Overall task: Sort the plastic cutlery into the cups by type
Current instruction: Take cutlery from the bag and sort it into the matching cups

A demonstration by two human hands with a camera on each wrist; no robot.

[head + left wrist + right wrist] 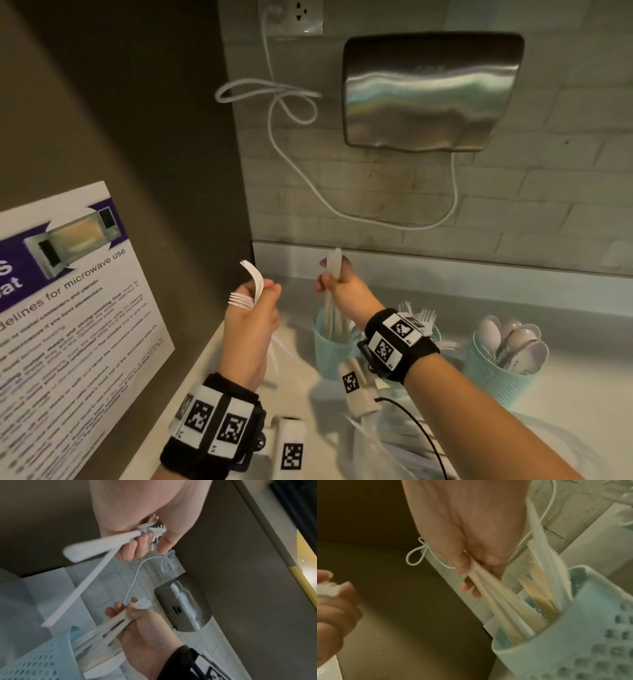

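My left hand (pixel 263 291) is raised and grips a few white plastic forks (pixel 251 277), tines fanned upward; the left wrist view shows their handles (pixel 96 545) sticking out below the fist. My right hand (pixel 327 277) grips a bundle of white knives (pixel 334 262) by the upper ends. Their lower ends stand inside the left teal cup (pixel 330 356), whose perforated wall (pixel 573 635) and serrated blades (pixel 559 566) fill the right wrist view. A middle cup holding forks (pixel 423 317) is mostly hidden behind my right wrist. The right teal cup (pixel 496 380) holds spoons (pixel 510 337).
Loose white cutlery (pixel 279 346) lies on the pale counter between my arms, and a clear plastic bag (pixel 387 445) with more sits at the front. A steel hand dryer (pixel 431 92) and looped cord (pixel 291 102) hang on the tiled wall. A microwave poster (pixel 68 308) covers the left panel.
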